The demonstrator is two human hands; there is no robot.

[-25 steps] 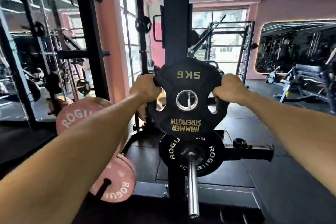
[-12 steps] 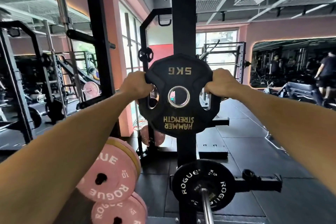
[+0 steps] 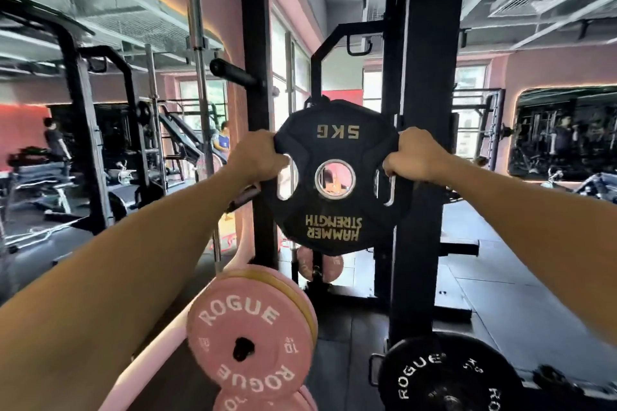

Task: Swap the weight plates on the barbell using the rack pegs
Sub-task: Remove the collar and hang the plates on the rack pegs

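I hold a black 5 kg Hammer Strength plate [image 3: 335, 207] upright at chest height, its lettering upside down and its centre hole empty. My left hand [image 3: 257, 157] grips its left handle slot and my right hand [image 3: 414, 155] grips the right one. Behind it stand the black rack uprights [image 3: 422, 77]. A bare black peg [image 3: 233, 72] sticks out to the left of the far upright, above the plate. A black Rogue plate [image 3: 447, 377] sits at the lower right; the bar it sat on earlier is out of frame.
Pink Rogue plates [image 3: 247, 330] hang stacked on a lower peg at the bottom centre, with another below. More pink plates [image 3: 320, 265] sit further back. Other racks and benches fill the left and right; people stand far left. Dark rubber floor lies beyond the rack.
Both hands have lifted the 5 kg plate off the peg or bar end it sat on and carried it up and slightly left. The view has tilted upward, so the black Rogue plate dropped in frame.
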